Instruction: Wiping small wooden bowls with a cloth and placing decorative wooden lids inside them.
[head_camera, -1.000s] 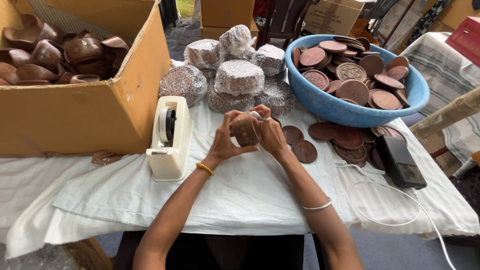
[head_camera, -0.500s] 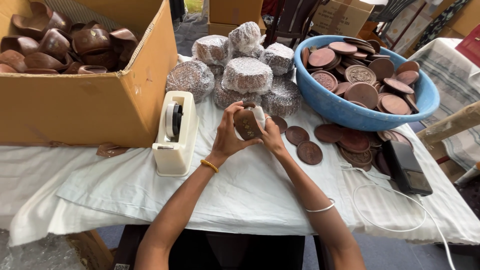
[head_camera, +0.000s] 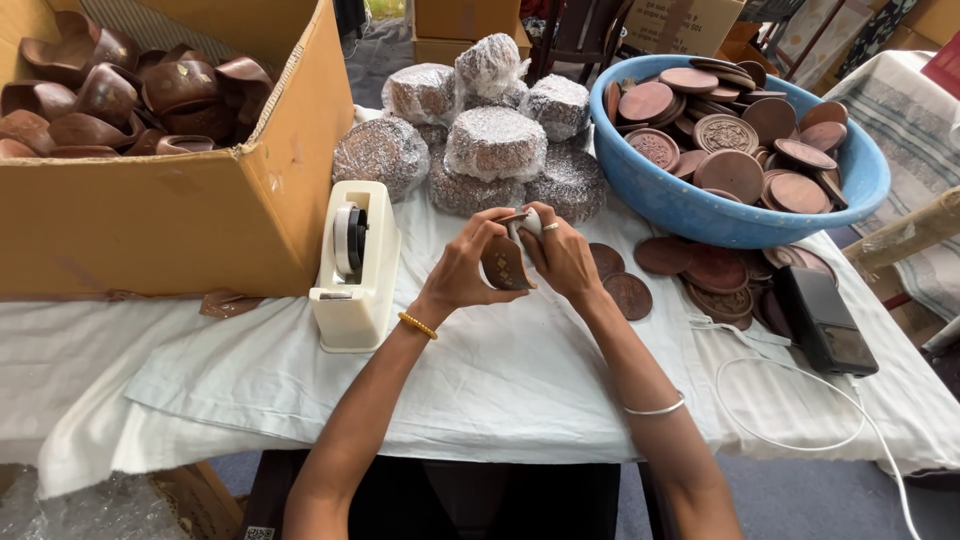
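The left hand (head_camera: 465, 268) and right hand (head_camera: 562, 258) both pinch a small brown wooden piece (head_camera: 503, 264) held between them above the white cloth (head_camera: 480, 370). Left of the left hand stands a cream tape dispenser (head_camera: 355, 265). Beyond the fingers lie wrapped bundles (head_camera: 495, 145); beyond the right hand, a blue basin (head_camera: 700, 215) of discs.

Small brown carved wooden piece (head_camera: 503, 266), patterned face toward camera, tilted on edge, held above the white-clothed table (head_camera: 520, 370).
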